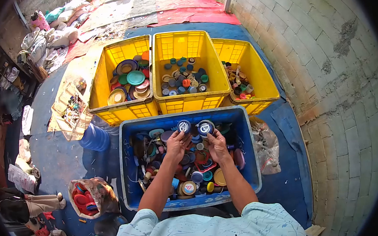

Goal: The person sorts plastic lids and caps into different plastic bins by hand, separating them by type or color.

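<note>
My left hand (176, 144) pinches a dark blue bottle cap (184, 126) with a white emblem on its top. In my right hand (218, 146) is a second dark blue cap (205, 128) with a similar white mark. Both caps are held up side by side, a little apart, above the far half of a blue crate (192, 202). Mixed plastic caps and lids fill the crate below, among them a tan lid (188, 187), a yellow cap (210, 187) and a pale blue cap (196, 176). My palms partly hide the pieces under them.
Beyond the blue crate stand three yellow crates: the left one (125, 111) with large lids, the middle one (192, 101) with bottle caps, the right one (257, 81) with small pieces. A sack of red lids (97, 187) stands left; a block wall (328, 85) runs along the right.
</note>
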Demonstrator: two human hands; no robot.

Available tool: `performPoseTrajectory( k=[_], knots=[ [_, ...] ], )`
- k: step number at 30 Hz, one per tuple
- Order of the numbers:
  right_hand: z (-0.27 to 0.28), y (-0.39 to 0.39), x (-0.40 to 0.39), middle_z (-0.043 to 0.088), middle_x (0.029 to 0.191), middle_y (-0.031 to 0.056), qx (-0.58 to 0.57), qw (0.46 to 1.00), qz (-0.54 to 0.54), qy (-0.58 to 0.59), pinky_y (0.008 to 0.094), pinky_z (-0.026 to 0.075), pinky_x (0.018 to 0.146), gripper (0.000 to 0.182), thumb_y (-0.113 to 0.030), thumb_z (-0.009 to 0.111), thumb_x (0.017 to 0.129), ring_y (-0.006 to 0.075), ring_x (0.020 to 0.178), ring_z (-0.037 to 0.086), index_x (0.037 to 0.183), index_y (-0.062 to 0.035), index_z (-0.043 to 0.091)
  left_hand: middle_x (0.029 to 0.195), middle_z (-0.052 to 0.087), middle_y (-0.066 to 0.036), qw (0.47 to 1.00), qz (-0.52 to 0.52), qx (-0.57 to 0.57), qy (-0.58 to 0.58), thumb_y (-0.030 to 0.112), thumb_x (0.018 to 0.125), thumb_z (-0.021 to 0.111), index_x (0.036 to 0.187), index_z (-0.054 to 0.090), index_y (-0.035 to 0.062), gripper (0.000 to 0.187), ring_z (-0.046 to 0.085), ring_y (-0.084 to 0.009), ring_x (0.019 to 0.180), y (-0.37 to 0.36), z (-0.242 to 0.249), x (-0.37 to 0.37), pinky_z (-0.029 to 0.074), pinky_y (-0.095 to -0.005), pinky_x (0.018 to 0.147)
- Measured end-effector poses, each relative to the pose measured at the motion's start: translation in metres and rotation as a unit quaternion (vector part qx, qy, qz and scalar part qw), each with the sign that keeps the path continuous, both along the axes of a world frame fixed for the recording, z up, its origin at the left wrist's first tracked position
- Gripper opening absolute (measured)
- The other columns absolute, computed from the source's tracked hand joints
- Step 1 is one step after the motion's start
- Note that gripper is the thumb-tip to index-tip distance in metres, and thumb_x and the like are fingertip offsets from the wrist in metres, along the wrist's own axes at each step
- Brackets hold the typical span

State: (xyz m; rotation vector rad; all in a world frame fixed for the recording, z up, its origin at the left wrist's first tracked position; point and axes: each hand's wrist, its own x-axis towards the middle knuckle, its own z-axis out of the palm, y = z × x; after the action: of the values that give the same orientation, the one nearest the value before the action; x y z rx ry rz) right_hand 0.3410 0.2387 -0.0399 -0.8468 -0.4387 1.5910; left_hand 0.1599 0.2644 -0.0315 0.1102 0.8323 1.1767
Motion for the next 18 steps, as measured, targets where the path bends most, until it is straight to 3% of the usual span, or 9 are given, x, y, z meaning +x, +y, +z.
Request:
performPoseTrajectory(
  k=[2,5,8,10,11,13,15,16,18],
  knots=[
    [0.015,0.033,0.005,0.064,0.099,0.0011,0.011,1.0,0.001,0.015,0.026,0.048,0.073,0.028,-0.009,0.067,0.088,0.0109,0.088,0.062,0.113,-0.009,0.053,0.098,0.064,-0.009,1.0,0.009,0.007,0.002,0.005,0.093,0.056,0.111,0.057,0.0,0.019,0.065,-0.0211,0.09,0.036,0.006,0.01,0.058,-0.0363,0.082],
    [0.025,0.092,0.019,0.065,0.097,0.0011,0.012,1.0,0.007,0.009,0.0299,0.049,0.073,0.028,-0.012,0.066,0.089,0.013,0.086,0.063,0.113,-0.012,0.053,0.1,0.063,-0.009,0.999,0.013,0.029,-0.005,0.007,0.092,0.058,0.111,0.056,-0.0002,0.02,0.063,-0.0219,0.092,0.101,0.019,0.022,0.057,-0.0366,0.085],
    [0.044,0.156,0.028,0.063,0.098,-0.0025,0.054,0.998,0.026,0.024,0.0317,0.042,0.078,0.023,-0.019,0.065,0.09,0.0103,0.088,0.057,0.111,-0.0124,0.056,0.121,0.052,-0.017,0.998,0.019,0.054,0.021,0.01,0.093,0.058,0.119,0.051,-0.0034,0.03,0.056,-0.0287,0.11,0.162,0.026,0.026,0.051,-0.0392,0.095],
    [0.027,0.189,0.039,0.062,0.094,-0.0021,-0.035,0.997,0.021,-0.058,0.0316,0.038,0.078,0.021,-0.024,0.066,0.09,0.009,0.085,0.054,0.106,-0.012,0.058,0.131,0.045,-0.02,0.997,0.018,0.046,0.057,0.011,0.093,0.058,0.124,0.049,-0.0044,0.036,0.052,-0.0308,0.116,0.174,0.03,0.02,0.047,-0.0393,0.099],
    [0.005,0.199,0.052,0.059,0.094,0.0031,-0.045,0.995,0.026,-0.089,0.0299,0.04,0.07,0.032,-0.021,0.07,0.087,0.0127,0.088,0.055,0.111,-0.0063,0.056,0.135,0.042,-0.021,0.995,0.014,0.045,0.091,0.012,0.093,0.059,0.126,0.047,-0.0047,0.038,0.051,-0.0316,0.118,0.173,0.026,0.015,0.046,-0.0393,0.101],
    [-0.018,0.197,0.064,0.057,0.095,0.0065,-0.093,0.988,-0.024,-0.117,0.0292,0.046,0.067,0.038,-0.015,0.069,0.087,0.0155,0.087,0.057,0.118,-0.0007,0.051,0.128,0.048,-0.019,0.994,0.035,0.029,0.096,0.015,0.091,0.063,0.123,0.049,-0.0044,0.041,0.054,-0.03,0.112,0.156,0.015,0.003,0.048,-0.0398,0.097],
    [-0.024,0.177,0.068,0.057,0.099,0.0092,-0.072,0.989,-0.118,-0.054,0.0286,0.051,0.068,0.04,-0.009,0.065,0.088,0.0182,0.087,0.06,0.121,0.0045,0.047,0.115,0.056,-0.014,0.994,0.047,0.02,0.1,0.02,0.087,0.069,0.119,0.051,-0.0033,0.043,0.059,-0.0268,0.101,0.129,0.0,-0.012,0.051,-0.0378,0.089],
    [-0.016,0.163,0.072,0.057,0.101,0.0098,-0.058,0.989,-0.118,-0.066,0.0294,0.053,0.072,0.04,-0.006,0.063,0.089,0.0189,0.088,0.062,0.123,0.0059,0.044,0.106,0.06,-0.012,0.993,0.054,0.014,0.103,0.02,0.088,0.069,0.114,0.054,-0.0009,0.037,0.062,-0.0229,0.093,0.111,-0.007,-0.02,0.053,-0.0356,0.084],
    [-0.011,0.133,0.079,0.06,0.102,0.0078,-0.043,0.99,-0.1,-0.087,0.0261,0.051,0.069,0.039,-0.008,0.063,0.089,0.0158,0.085,0.064,0.124,0.0018,0.048,0.1,0.062,-0.01,0.992,0.053,0.006,0.116,0.02,0.088,0.068,0.111,0.055,0.0007,0.032,0.063,-0.0201,0.088,0.072,-0.023,-0.035,0.054,-0.0338,0.081]
  ],
)
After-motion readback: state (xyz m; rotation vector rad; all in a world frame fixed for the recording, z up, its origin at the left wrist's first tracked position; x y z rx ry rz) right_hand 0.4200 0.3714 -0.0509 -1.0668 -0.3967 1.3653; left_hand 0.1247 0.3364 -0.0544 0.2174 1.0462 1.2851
